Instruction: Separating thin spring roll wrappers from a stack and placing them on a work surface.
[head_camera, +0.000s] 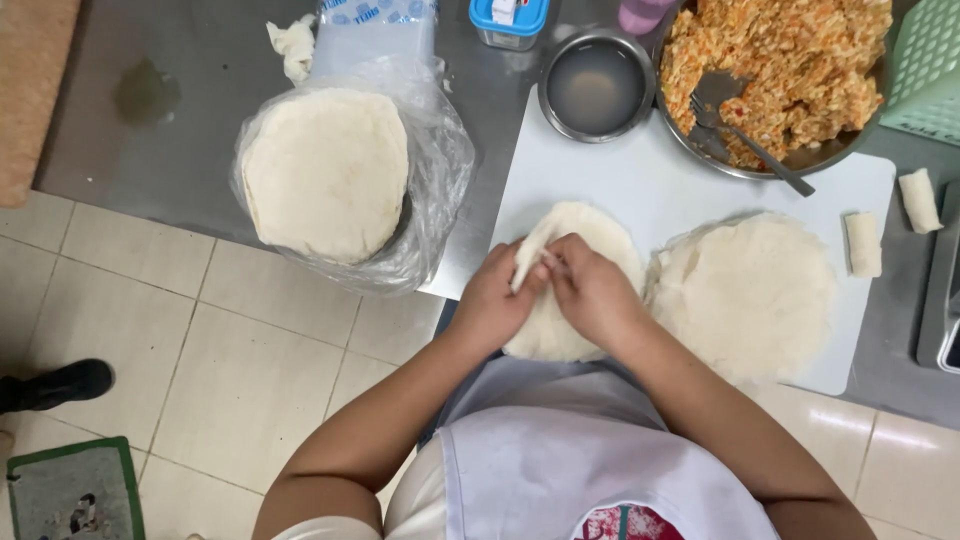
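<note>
At centre frame the left hand (492, 300) and right hand (590, 290) both pinch a folded edge of the wrapper (570, 285) lying on the white board (690, 190). The thin sheet looks likely to tear if tugged. Lower right, the wrapper stack (750, 295) sits touching it and might stick or drag along.

The table (180, 150) is grey metal. A white cutting board (640, 180) lies at its near edge. A bagged stack of round wrappers (325, 170) sits left of the board. At the far edge stand a small steel bowl (597, 85) and a big filling bowl (780, 80). One rolled piece (919, 200) lies at the right.
</note>
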